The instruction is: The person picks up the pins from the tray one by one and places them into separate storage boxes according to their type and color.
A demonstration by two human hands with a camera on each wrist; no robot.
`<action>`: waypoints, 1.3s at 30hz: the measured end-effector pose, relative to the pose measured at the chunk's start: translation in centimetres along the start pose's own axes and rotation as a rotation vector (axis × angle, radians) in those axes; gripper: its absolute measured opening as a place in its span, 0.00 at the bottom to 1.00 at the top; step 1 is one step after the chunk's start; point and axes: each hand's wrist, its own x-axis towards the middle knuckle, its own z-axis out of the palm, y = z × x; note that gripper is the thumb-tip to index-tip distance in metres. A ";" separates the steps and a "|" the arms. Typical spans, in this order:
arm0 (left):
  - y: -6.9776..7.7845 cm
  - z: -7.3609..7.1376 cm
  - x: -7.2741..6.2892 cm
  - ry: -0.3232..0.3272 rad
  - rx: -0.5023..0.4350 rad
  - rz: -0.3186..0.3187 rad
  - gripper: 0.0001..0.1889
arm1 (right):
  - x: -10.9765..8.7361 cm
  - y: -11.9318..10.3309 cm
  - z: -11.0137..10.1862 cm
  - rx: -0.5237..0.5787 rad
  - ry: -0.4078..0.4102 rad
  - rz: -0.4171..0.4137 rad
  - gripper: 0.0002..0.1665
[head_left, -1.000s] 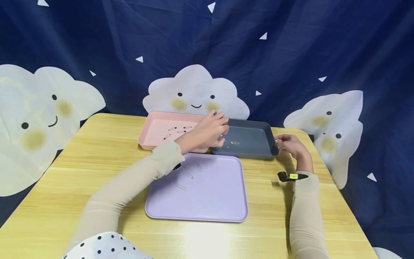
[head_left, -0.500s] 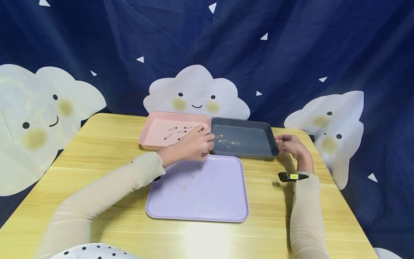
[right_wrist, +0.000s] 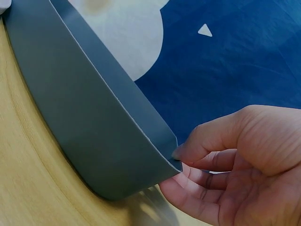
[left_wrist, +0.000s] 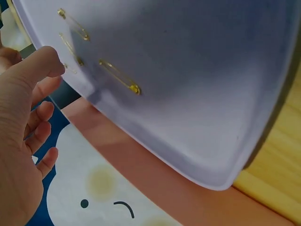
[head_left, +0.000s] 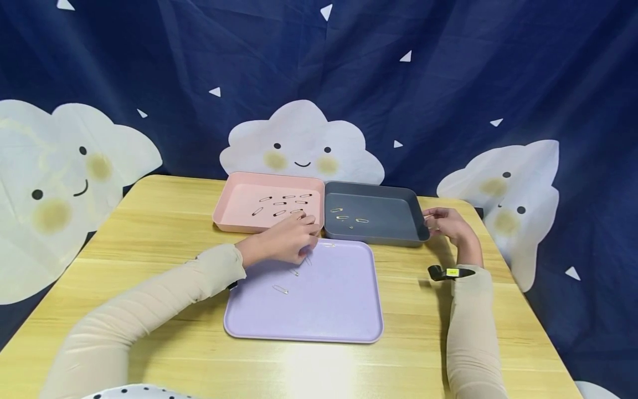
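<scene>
My left hand point(head_left: 283, 239) hovers over the far left of a lavender tray point(head_left: 319, 313), fingers loosely bent and holding nothing. Gold safety pins lie on that tray; in the left wrist view one safety pin point(left_wrist: 120, 77) shows large, and the index fingertip comes close to another at the tray's edge. With thumb and fingers, my right hand point(head_left: 451, 226) pinches the right-hand rim of a dark grey tray point(right_wrist: 89, 103). Several gold safety pins point(head_left: 362, 220) lie inside it. Dark safety pins point(head_left: 280, 203) are scattered in the pink tray point(head_left: 236, 194).
The pink and grey trays stand side by side behind the lavender one on a wooden table point(head_left: 413, 343). A dark blue curtain point(head_left: 279, 50) with printed clouds hangs right behind the table's far edge.
My left hand has come back from above the grey tray, leftward and nearer, to the lavender tray, uncovering pins in the pink and grey trays. My right hand stays at the grey tray's rim.
</scene>
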 end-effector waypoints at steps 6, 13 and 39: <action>0.2 0.5 0.1 -0.041 -0.013 0.023 0.07 | -0.2 -0.2 0.1 0.009 0.001 0.000 0.30; 0.4 0.8 0.3 -0.073 -0.019 0.029 0.08 | 0.0 -0.1 0.1 0.018 0.002 -0.001 0.30; 0.3 0.9 1.3 -0.133 -0.099 0.011 0.10 | 2.5 2.8 -0.6 0.016 0.027 0.003 0.29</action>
